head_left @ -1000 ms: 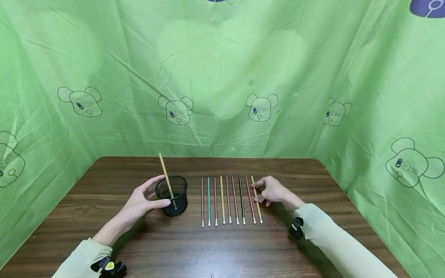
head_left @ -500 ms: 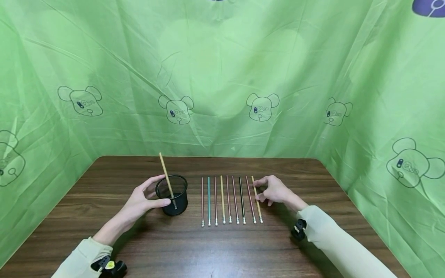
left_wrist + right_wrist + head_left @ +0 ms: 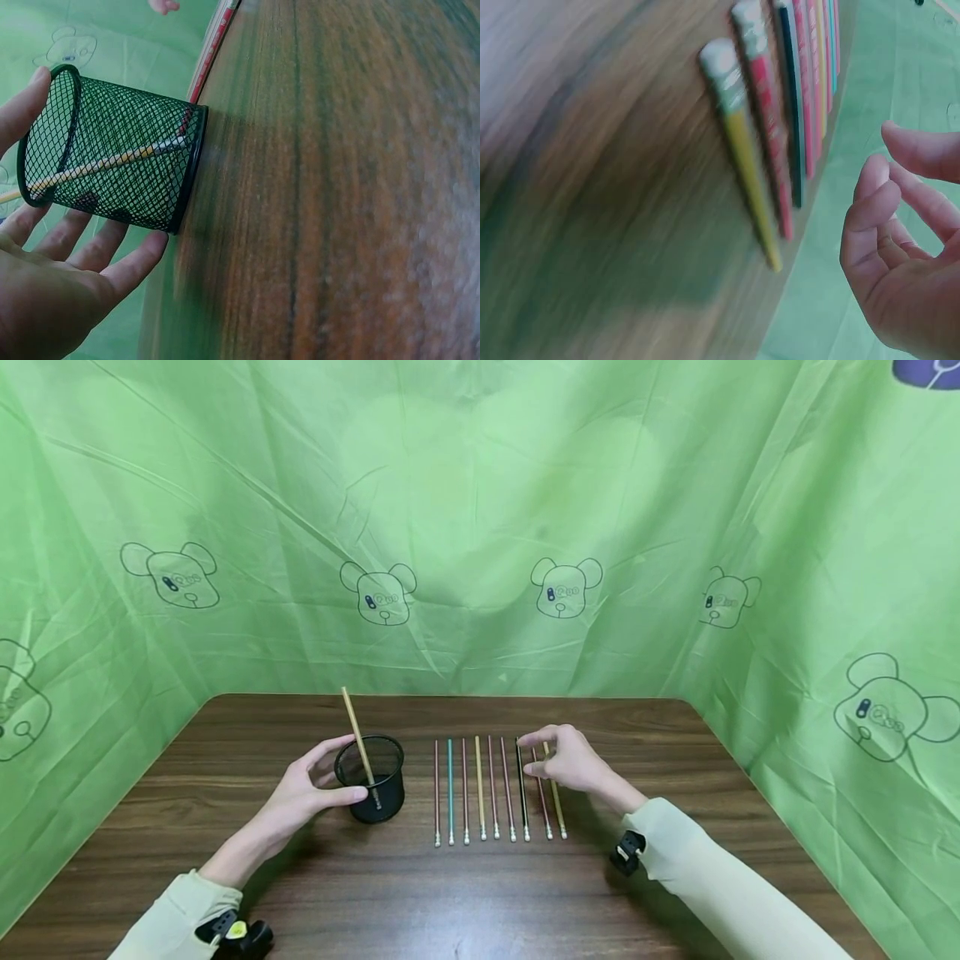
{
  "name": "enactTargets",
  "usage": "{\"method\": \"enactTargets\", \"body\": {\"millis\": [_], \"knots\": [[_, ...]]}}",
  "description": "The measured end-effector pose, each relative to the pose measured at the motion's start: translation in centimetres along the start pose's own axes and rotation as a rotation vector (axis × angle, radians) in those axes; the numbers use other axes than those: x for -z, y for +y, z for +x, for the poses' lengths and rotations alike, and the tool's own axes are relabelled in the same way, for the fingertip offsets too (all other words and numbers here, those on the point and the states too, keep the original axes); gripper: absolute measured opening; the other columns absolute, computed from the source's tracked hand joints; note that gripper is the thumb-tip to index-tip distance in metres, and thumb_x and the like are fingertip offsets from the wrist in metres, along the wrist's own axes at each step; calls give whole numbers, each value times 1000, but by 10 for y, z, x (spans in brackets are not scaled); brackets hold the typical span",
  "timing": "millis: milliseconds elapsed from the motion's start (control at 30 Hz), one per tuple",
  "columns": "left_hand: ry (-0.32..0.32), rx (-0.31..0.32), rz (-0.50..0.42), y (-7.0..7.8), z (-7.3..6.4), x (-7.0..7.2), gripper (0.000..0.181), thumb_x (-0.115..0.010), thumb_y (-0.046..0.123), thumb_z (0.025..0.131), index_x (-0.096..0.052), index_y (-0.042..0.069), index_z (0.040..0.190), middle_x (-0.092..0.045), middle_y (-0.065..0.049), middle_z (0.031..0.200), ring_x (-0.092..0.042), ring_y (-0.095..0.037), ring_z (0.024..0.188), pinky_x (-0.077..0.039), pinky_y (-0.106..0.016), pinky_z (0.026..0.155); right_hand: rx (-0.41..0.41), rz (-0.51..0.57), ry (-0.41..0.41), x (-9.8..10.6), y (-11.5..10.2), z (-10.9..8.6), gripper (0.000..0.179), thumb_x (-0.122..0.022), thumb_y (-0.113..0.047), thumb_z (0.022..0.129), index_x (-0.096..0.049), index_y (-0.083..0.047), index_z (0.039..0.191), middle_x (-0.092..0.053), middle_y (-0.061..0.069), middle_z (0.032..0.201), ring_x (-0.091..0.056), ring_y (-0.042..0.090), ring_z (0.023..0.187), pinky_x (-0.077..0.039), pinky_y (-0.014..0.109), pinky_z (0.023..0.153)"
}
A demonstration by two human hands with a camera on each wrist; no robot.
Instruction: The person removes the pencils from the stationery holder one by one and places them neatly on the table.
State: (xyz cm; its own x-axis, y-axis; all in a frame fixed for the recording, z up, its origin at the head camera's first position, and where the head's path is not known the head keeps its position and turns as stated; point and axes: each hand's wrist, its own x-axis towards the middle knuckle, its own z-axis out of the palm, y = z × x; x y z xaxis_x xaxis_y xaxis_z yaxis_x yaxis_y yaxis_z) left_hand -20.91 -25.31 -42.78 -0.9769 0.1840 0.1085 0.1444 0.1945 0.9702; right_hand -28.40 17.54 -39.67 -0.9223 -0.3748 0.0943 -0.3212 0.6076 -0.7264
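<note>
My left hand (image 3: 303, 793) grips a black mesh pencil holder (image 3: 387, 802), thumb at the near side and fingers behind it. A pale yellow pencil (image 3: 354, 718) leans inside, its eraser end showing low through the mesh (image 3: 127, 120) in the left wrist view. My right hand (image 3: 572, 762) is above the right end of a row of pencils, its fingertips over the black pencil (image 3: 522, 802) and a red pencil (image 3: 542, 806). In the right wrist view, thumb and fingers are apart with nothing between them. The rightmost yellow pencil (image 3: 750, 176) lies slightly slanted, partly behind this hand.
Several more pencils, pink, blue (image 3: 451, 793) and yellow (image 3: 480, 789), lie side by side with erasers toward me on the brown wooden table (image 3: 360, 893). A green cloth (image 3: 465, 635) with printed bear heads hangs around the back and sides.
My right hand has let go of the rightmost yellow pencil and moved left, up over the red and black ones. My left hand and the pencil holder stay in place.
</note>
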Motion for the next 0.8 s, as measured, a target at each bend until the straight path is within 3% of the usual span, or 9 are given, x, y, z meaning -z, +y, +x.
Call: {"method": "enactTargets", "body": {"millis": [100,167,267,333,400,600,800], "knots": [[3,2,-3,2,-1,-1,80,-86,11,89,-46,13,158,-53,-22,152,-46,-49,140,-51,-30,94,42,11,-26,-6,-13,2,40,-86,-2,84,-78,-8,122,-72,13,124,-49,8,52,-49,32,60],[3,1,-4,3,-1,-1,80,-86,11,89,-45,13,159,-54,-22,151,-46,-49,140,-51,-30,94,53,19,-44,-10,-21,4,40,-86,-3,84,-78,-9,123,-74,12,100,-43,8,49,-44,30,54],[4,2,-3,3,-2,-1,80,-86,11,89,-45,13,159,-54,-22,151,-47,-48,139,-51,-30,93,63,21,-65,-18,-32,8,40,-87,-6,85,-79,-12,124,-75,5,94,-39,7,46,-39,27,50],[2,5,1,2,-2,0,80,-86,11,90,-45,13,159,-54,-22,151,-47,-48,140,-51,-29,93,80,10,-76,-22,-39,11,39,-86,-7,86,-79,-11,124,-74,1,90,-40,7,48,-41,27,54],[3,9,3,2,-1,0,80,-86,12,89,-45,14,158,-54,-21,152,-47,-47,140,-51,-29,94,94,8,-82,-26,-45,13,39,-87,-8,86,-79,-12,124,-77,-2,109,-46,8,54,-46,29,62],[2,4,9,3,-1,-1,80,-86,12,89,-45,14,158,-54,-20,151,-46,-48,140,-51,-29,94,140,30,-98,-34,-63,21,38,-86,-11,87,-79,-13,124,-78,1,114,-65,16,84,-52,33,77],[4,4,6,0,0,0,80,-86,12,89,-46,14,158,-54,-21,152,-45,-48,141,-51,-29,93,169,52,-126,-46,-78,30,38,-85,-12,88,-78,-14,125,-78,-1,111,-65,21,87,-51,31,76]]}}
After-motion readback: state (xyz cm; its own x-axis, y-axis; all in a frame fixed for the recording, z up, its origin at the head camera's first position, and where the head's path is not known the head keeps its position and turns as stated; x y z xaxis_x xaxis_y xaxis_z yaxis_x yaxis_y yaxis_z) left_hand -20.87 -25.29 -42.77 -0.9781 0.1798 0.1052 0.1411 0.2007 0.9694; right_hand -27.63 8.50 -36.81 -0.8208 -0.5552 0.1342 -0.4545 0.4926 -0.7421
